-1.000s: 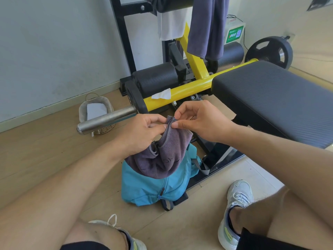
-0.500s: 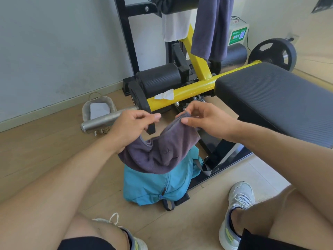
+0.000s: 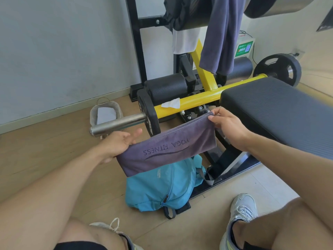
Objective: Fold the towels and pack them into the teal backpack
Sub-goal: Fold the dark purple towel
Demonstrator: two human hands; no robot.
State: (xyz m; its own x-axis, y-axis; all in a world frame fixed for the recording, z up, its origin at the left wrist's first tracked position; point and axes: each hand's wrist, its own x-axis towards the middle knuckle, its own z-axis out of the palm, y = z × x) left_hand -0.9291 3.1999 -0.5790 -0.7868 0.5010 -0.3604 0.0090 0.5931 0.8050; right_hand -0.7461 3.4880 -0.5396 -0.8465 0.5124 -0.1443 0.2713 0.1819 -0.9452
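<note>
1. Head view, looking forward and down: a seated person held a purple towel stretched between both hands above the teal backpack.
2. Right hand: thumb and fingertips pinched the towel's upper far corner, with the remaining fingers curled beside the pinch.
3. Left hand: the towel's opposite end lay against the palm and ran beneath the fingers; the fingers extended nearly straight, pointing toward the right hand. Whether the thumb clamped the cloth could not be told.
4. Towel: folded into a flat band sloping upward from the left fingers to the right fingertips, its lower edge hanging below both hands. Stitched lettering "YOGA FITNESS" appeared upside down on the facing side.
5. Teal backpack: upright on the wooden floor, directly beneath the towel and below both sets of fingers, its top hidden behind the towel's lower edge.
6. Beyond the fingers: a yellow bench frame with a white tissue on it, a steel bar sleeve just past the left fingers, and a black bench pad just beyond the right hand.
7. Farther off: a second purple towel hanging from the rack, and a grey basket by the wall.
</note>
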